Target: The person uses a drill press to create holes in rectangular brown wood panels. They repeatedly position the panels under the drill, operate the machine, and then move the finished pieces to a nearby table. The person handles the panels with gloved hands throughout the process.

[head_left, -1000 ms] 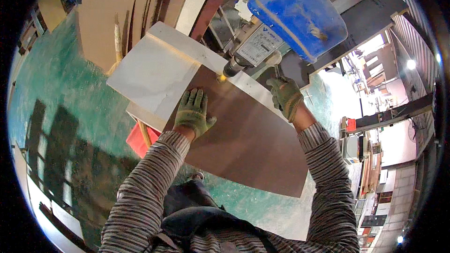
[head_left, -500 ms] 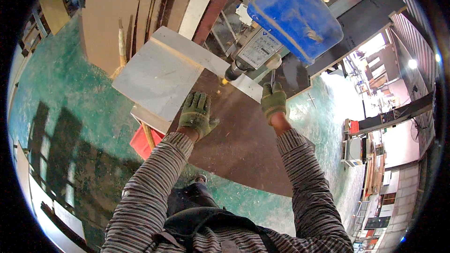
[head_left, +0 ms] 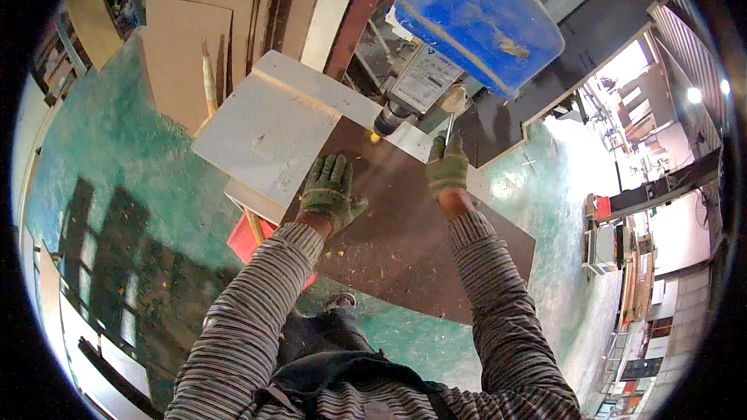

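Observation:
My left hand, in a green work glove, lies flat on a dark brown board with its fingers stretched out. My right hand, gloved the same way, is closed round the metal feed lever of a drill press. The press has a blue cover and a dark chuck pointing down at the board's far part. A yellow piece shows below the chuck, where it meets the board. Whether the bit is in the wood I cannot tell.
A grey panel lies beside the board on the left. Brown sheets lean behind it, with a wooden stick in front. Something red sits below the panel. A long dark beam runs behind the press. Green floor surrounds the stand.
The view has shifted slightly. My right forearm has moved a little left, uncovering the board's right corner. Pale chips now show near my left wrist. Both hands keep their hold.

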